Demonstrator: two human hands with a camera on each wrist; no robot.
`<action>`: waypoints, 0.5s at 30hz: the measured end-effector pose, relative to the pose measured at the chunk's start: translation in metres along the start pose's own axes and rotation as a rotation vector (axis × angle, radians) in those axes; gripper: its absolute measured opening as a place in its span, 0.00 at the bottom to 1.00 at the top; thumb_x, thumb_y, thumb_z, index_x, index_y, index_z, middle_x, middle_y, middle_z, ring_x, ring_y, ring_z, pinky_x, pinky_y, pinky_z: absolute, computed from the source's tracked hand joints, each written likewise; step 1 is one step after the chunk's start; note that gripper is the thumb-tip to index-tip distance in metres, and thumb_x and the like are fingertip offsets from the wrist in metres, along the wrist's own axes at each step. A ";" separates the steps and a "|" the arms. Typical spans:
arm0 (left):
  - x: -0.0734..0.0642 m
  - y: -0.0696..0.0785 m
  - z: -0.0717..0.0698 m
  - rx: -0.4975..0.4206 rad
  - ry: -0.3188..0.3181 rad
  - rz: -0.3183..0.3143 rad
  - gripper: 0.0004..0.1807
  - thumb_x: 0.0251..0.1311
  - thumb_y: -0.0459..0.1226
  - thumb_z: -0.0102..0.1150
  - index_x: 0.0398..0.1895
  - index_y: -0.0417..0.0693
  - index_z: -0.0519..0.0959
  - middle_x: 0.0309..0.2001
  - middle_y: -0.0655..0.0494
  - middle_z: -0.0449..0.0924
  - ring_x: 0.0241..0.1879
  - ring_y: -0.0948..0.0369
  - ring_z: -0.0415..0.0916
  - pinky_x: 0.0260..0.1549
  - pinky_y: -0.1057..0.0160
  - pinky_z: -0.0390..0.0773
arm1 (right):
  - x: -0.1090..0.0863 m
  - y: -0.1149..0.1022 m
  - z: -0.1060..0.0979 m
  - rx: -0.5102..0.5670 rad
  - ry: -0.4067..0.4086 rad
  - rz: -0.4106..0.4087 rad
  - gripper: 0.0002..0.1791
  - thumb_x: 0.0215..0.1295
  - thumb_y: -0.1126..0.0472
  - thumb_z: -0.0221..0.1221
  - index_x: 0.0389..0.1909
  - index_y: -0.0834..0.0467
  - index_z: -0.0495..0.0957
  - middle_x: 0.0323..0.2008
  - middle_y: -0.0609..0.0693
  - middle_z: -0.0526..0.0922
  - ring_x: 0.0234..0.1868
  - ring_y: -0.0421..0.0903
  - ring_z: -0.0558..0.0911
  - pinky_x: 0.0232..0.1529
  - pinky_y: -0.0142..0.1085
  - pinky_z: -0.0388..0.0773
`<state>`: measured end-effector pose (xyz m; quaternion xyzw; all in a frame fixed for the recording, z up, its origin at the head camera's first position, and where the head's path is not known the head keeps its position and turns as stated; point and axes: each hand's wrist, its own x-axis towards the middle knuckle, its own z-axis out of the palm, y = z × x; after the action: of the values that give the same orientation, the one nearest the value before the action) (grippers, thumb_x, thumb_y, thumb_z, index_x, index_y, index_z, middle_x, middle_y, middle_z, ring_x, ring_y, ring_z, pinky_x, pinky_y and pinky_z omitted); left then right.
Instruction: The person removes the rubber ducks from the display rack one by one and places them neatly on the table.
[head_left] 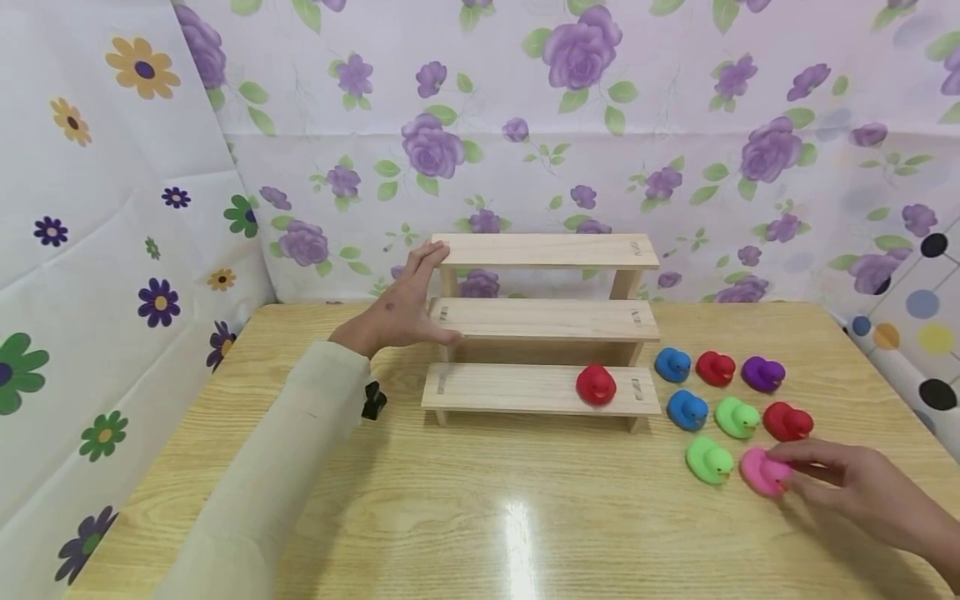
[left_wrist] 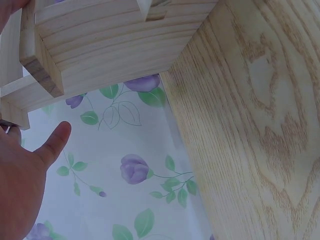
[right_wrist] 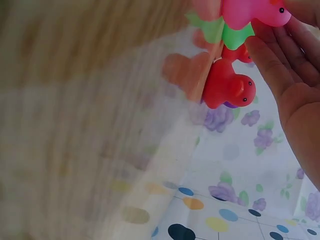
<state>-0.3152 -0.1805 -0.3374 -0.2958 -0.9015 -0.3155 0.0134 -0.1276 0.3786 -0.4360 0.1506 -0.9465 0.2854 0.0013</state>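
A three-tier wooden shelf (head_left: 543, 318) stands on the table, and my left hand (head_left: 408, 304) grips its left end. The fingers lie over the top board's end while the thumb reaches the middle board. In the left wrist view, that hand (left_wrist: 22, 180) is partly cut off beside the wood. A red rubber duck (head_left: 597, 385) sits on the lowest board, toward the right. My right hand (head_left: 855, 483) holds a pink rubber duck (head_left: 765, 472) between thumb and fingers, at the near end of a duck group. The right wrist view shows those fingers beside the pink duck (right_wrist: 250, 11).
Around the pink duck are blue ducks (head_left: 687, 409), green ducks (head_left: 708, 460), red ducks (head_left: 788, 422) and a purple duck (head_left: 763, 374), right of the shelf. A small black object (head_left: 373, 401) lies by the left sleeve. Flowered cloth (head_left: 510, 183) hangs behind the table.
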 end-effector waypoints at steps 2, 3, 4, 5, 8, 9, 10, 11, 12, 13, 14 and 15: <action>0.000 0.000 0.000 0.001 -0.001 0.000 0.69 0.43 0.45 0.82 0.81 0.50 0.39 0.79 0.53 0.31 0.78 0.55 0.29 0.68 0.42 0.57 | 0.001 -0.001 -0.001 -0.019 -0.011 0.006 0.17 0.54 0.66 0.73 0.46 0.57 0.86 0.41 0.41 0.86 0.44 0.20 0.75 0.38 0.23 0.78; 0.000 0.000 -0.001 0.001 -0.002 0.003 0.69 0.43 0.45 0.81 0.81 0.50 0.39 0.79 0.52 0.31 0.78 0.55 0.29 0.68 0.41 0.57 | 0.002 -0.001 -0.001 -0.022 -0.016 0.009 0.16 0.55 0.65 0.73 0.46 0.56 0.86 0.41 0.41 0.86 0.44 0.20 0.75 0.38 0.23 0.78; -0.001 0.000 -0.001 0.002 -0.003 0.004 0.69 0.43 0.45 0.81 0.81 0.50 0.39 0.79 0.52 0.31 0.78 0.55 0.29 0.68 0.41 0.57 | 0.002 -0.001 -0.002 -0.023 -0.022 0.012 0.16 0.55 0.64 0.73 0.46 0.56 0.86 0.41 0.41 0.86 0.43 0.21 0.75 0.38 0.23 0.78; -0.001 0.000 -0.001 0.004 -0.004 0.005 0.69 0.43 0.45 0.81 0.81 0.49 0.39 0.79 0.52 0.31 0.78 0.55 0.28 0.69 0.41 0.56 | 0.003 -0.002 -0.002 -0.025 -0.028 0.016 0.15 0.56 0.64 0.72 0.46 0.55 0.86 0.41 0.40 0.86 0.43 0.21 0.76 0.38 0.23 0.78; -0.001 -0.001 -0.001 0.004 -0.005 0.008 0.69 0.44 0.45 0.81 0.81 0.50 0.39 0.79 0.53 0.31 0.78 0.55 0.28 0.69 0.41 0.56 | 0.004 -0.004 -0.004 -0.032 -0.049 0.038 0.15 0.56 0.61 0.72 0.45 0.55 0.86 0.41 0.42 0.86 0.43 0.21 0.76 0.38 0.24 0.78; 0.000 -0.001 -0.001 0.006 -0.003 0.008 0.69 0.44 0.46 0.81 0.81 0.50 0.39 0.79 0.53 0.31 0.78 0.55 0.28 0.69 0.42 0.56 | 0.005 -0.005 -0.005 -0.033 -0.058 0.048 0.15 0.57 0.61 0.72 0.46 0.55 0.86 0.42 0.44 0.87 0.43 0.21 0.76 0.39 0.25 0.79; 0.000 -0.001 -0.001 0.009 -0.001 0.008 0.69 0.44 0.46 0.81 0.81 0.50 0.39 0.79 0.53 0.31 0.78 0.56 0.28 0.69 0.42 0.57 | 0.005 -0.005 -0.006 -0.038 -0.067 0.058 0.16 0.57 0.60 0.72 0.47 0.56 0.85 0.43 0.46 0.87 0.43 0.21 0.76 0.39 0.25 0.79; 0.000 -0.001 -0.001 0.008 0.001 0.007 0.69 0.44 0.46 0.81 0.81 0.50 0.39 0.79 0.53 0.31 0.78 0.56 0.28 0.69 0.42 0.57 | 0.006 -0.006 -0.007 -0.044 -0.075 0.069 0.17 0.57 0.59 0.72 0.47 0.56 0.85 0.44 0.49 0.87 0.43 0.21 0.75 0.39 0.26 0.80; 0.000 -0.001 0.000 0.006 0.005 0.006 0.69 0.43 0.46 0.81 0.81 0.50 0.39 0.79 0.53 0.32 0.78 0.56 0.28 0.69 0.42 0.57 | 0.006 -0.006 -0.008 -0.046 -0.081 0.079 0.17 0.57 0.59 0.72 0.48 0.57 0.85 0.45 0.51 0.86 0.42 0.21 0.75 0.39 0.26 0.80; 0.000 -0.002 0.000 0.005 0.007 0.007 0.69 0.43 0.47 0.81 0.81 0.50 0.39 0.79 0.53 0.32 0.78 0.55 0.28 0.69 0.42 0.57 | 0.006 -0.006 -0.009 -0.044 -0.078 0.078 0.18 0.58 0.59 0.72 0.49 0.58 0.84 0.45 0.53 0.86 0.42 0.21 0.75 0.39 0.27 0.80; 0.000 -0.002 0.001 0.003 0.010 0.006 0.69 0.43 0.47 0.81 0.81 0.50 0.40 0.79 0.53 0.32 0.78 0.55 0.29 0.69 0.42 0.57 | 0.007 -0.006 -0.011 -0.036 -0.077 0.075 0.18 0.58 0.60 0.71 0.50 0.59 0.84 0.46 0.55 0.86 0.42 0.21 0.76 0.39 0.26 0.80; 0.000 -0.002 0.001 0.003 0.012 0.005 0.69 0.43 0.47 0.81 0.81 0.50 0.40 0.79 0.53 0.32 0.78 0.55 0.30 0.69 0.42 0.57 | 0.007 -0.006 -0.012 -0.024 -0.070 0.066 0.19 0.59 0.60 0.71 0.50 0.61 0.83 0.46 0.56 0.86 0.43 0.21 0.76 0.39 0.26 0.80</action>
<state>-0.3157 -0.1810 -0.3394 -0.2959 -0.9012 -0.3159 0.0200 -0.1338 0.3789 -0.4219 0.1293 -0.9538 0.2683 -0.0394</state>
